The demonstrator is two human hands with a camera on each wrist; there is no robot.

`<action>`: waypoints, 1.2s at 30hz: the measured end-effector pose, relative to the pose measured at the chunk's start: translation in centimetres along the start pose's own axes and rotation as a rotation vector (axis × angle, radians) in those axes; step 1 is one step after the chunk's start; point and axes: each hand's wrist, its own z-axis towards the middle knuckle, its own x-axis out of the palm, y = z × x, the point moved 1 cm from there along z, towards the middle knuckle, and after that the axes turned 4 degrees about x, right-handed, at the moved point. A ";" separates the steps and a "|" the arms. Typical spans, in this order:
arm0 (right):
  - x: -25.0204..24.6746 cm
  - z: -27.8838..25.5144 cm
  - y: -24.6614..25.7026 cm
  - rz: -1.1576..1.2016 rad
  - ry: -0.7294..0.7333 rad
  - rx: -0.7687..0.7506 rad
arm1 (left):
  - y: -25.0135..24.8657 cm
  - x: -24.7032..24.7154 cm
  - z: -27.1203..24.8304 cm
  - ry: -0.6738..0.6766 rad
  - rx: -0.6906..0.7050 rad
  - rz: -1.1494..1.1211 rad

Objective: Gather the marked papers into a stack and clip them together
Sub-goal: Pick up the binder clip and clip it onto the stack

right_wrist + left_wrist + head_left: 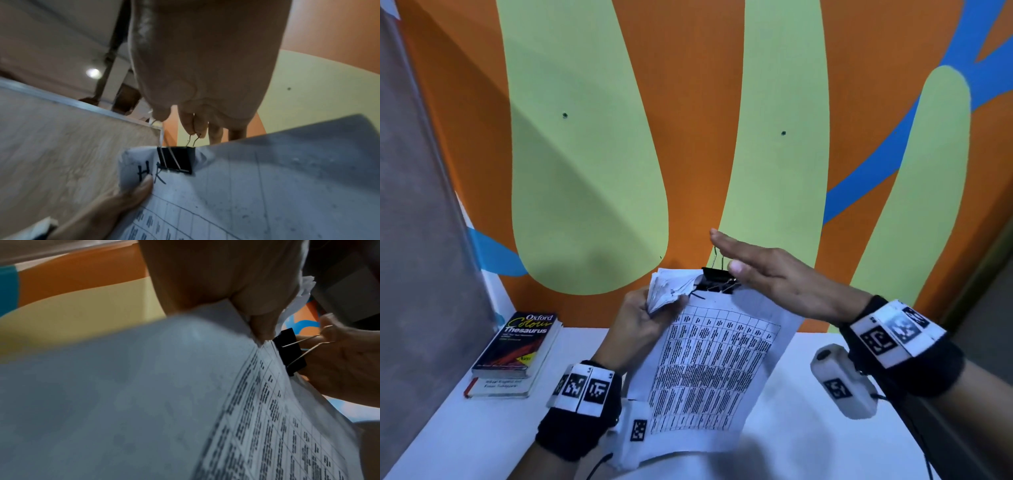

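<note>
Left hand (643, 318) pinching crumpled corner of paper stack (709, 370) held above white table (808, 445), black binder clip (717, 279) on top edge, right hand (780, 277) flat, fingers straight, touching clip's wire handles.

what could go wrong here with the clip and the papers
The binder clip sits on the top edge of the papers, beside the crumpled corner pinched by the left hand. Bunched sheets there may lie outside its bite and slip free.

The right hand lies flat with straight fingers on the wire handles; if it slips, a handle could snap back onto a fingertip.

Only the corner grip carries the stack, so the paper may tear or sag.
</note>
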 end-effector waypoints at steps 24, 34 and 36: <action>3.5 0.1 -5.8 0.289 -0.388 0.292 | 4.3 -3.1 -0.5 -0.212 -0.068 -0.042; 9.6 -0.8 -5.4 0.346 -0.895 0.149 | 4.6 -1.5 0.7 -0.297 -0.062 -0.132; 12.9 -1.1 -7.2 0.401 -0.819 0.256 | 6.7 -1.0 -0.7 -0.280 -0.156 -0.066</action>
